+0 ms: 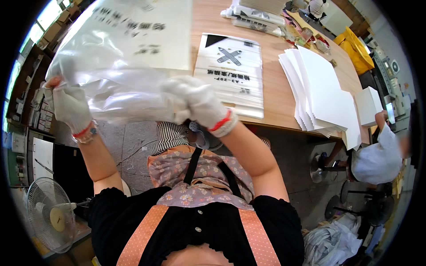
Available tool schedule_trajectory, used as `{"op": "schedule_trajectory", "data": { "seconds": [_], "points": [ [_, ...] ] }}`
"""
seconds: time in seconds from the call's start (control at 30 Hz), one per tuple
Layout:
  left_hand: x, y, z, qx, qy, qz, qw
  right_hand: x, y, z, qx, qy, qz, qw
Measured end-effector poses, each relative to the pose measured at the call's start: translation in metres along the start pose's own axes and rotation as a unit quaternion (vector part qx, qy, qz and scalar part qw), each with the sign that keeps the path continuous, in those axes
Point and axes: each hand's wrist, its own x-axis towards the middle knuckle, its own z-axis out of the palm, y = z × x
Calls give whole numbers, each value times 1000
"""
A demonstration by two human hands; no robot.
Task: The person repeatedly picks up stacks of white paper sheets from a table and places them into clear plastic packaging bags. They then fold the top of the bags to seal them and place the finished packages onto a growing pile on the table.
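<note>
We are holding a large clear plastic bag [111, 66] up in front of us, above the near edge of the counter [275, 88]. Our left hand [69, 106], in a white knit glove, is closing tight on the bag's left edge, and our right hand [197, 102], gloved the same way, is gripping its lower right part, fingers curled into the film. Both hands are clenched on the bag, neither one standing wide.

The bag is looking thin, soft and very light; it is sagging and wrinkling between our hands, and its glossy film is likely slippery, so we are judging the knit gloves a help for grip. We would be taking it at the edges or corners, one hand to each side, where the film bunches least.

Lying flat on the counter beyond our right hand is a packed pad of paper [230, 71] in a clear wrapper. Further right, a fanned stack of white sheets [319, 88] is hanging over the counter's near edge. A person in a pale top [377, 159] is sitting at the far right, and a fan [49, 217] is standing at the near left.
</note>
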Motion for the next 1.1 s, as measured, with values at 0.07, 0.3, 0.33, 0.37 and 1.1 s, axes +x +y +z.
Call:
{"op": "schedule_trajectory", "data": {
  "seconds": [0.07, 0.3, 0.33, 0.37, 1.1],
  "points": [
    [-15, -34, -4, -279, 19, -356, 892, 24, 16, 14, -44, 47, 65, 996],
    [-270, -14, -4, -341, -191, -592, 705, -25, 124, -42, -96, 82, -26, 992],
    [-281, 38, 4, -323, -302, -613, 655, -40, 139, -56, -55, 116, 51, 990],
    [-287, 92, 9, -299, -416, -610, 605, -57, 152, -67, -11, 145, 127, 981],
    [-188, 254, 262, -261, -768, -80, 579, -149, 205, -152, 6, 341, 151, 928]
  ]
}}
